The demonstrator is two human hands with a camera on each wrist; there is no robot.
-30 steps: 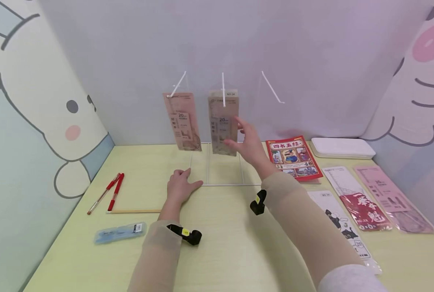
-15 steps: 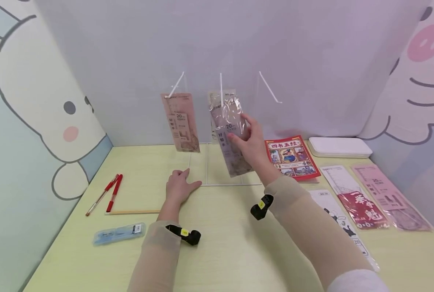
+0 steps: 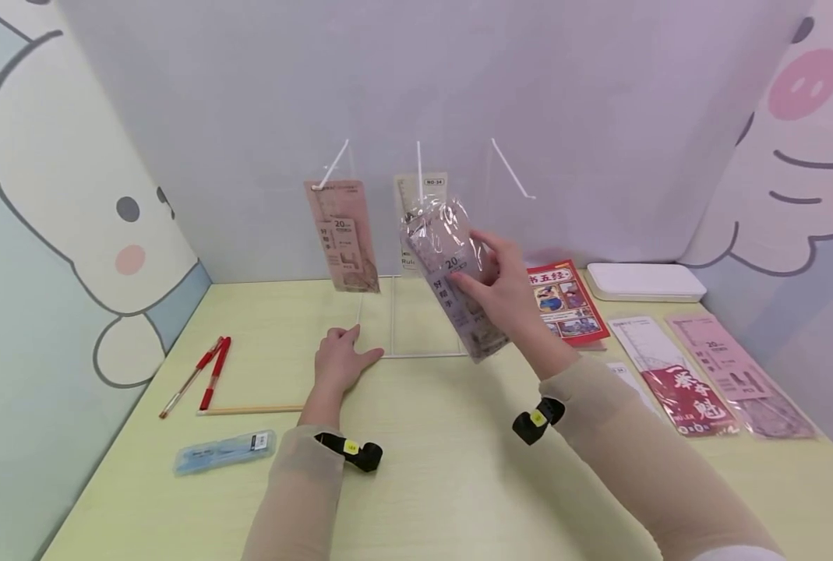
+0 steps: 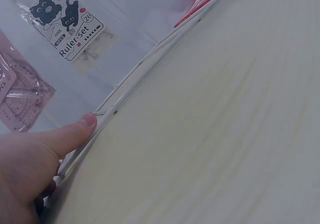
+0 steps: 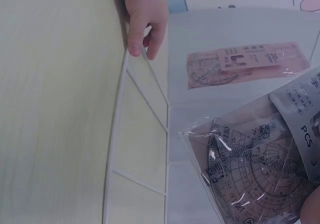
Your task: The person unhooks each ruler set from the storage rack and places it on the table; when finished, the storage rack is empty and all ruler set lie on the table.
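Observation:
My right hand (image 3: pixel 503 280) grips a clear ruler-set packet (image 3: pixel 454 280) by its middle and holds it tilted in the air in front of the white wire rack (image 3: pixel 423 354). In the right wrist view the packet (image 5: pixel 255 169) shows a protractor inside. A second ruler-set packet (image 3: pixel 416 202) hangs on the middle hook (image 3: pixel 419 164), and a pink packet (image 3: pixel 342 234) hangs on the left hook. The right hook (image 3: pixel 510 167) is bare. My left hand (image 3: pixel 339 362) lies flat on the table, its fingertips (image 4: pixel 87 120) on the rack's base wire (image 4: pixel 145 64).
Two red pens (image 3: pixel 206 374), a thin wooden stick (image 3: pixel 255 407) and a blue case (image 3: pixel 223 450) lie at the left. A red book (image 3: pixel 563 300), a white box (image 3: pixel 644 282) and several flat packets (image 3: pixel 682 382) lie at the right. Walls close in the table.
My right hand took hold of the front packet on the middle hook, pulled it off and brought it toward me and to the right. The left hand stayed put.

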